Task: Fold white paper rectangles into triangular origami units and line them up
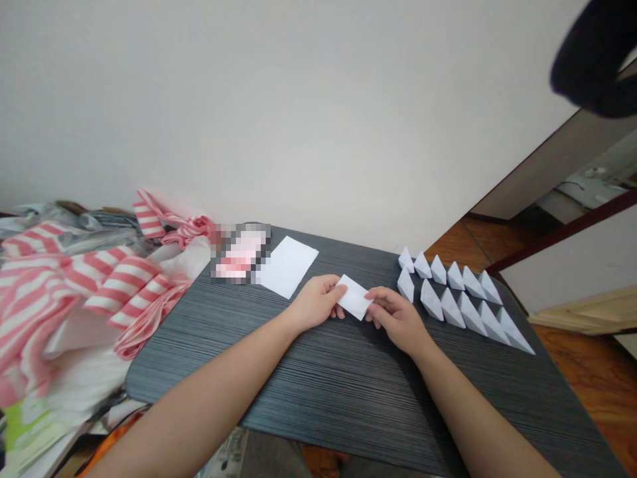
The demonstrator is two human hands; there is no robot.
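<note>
Between my hands, above the dark tabletop, is a small folded piece of white paper. My left hand pinches its left end, thumb on top and fingers beneath. At the right end, my right hand grips the same paper between thumb and fingers. Behind my left hand lies a flat white sheet of paper. Folded white paper boats stand in two rows to the right of my right hand.
The dark wood-grained table meets a pale wall. A blurred-out, pixelated object lies at its back left. Red-and-white striped cloth is heaped left of the table. A dark blurred shape hangs at the upper right.
</note>
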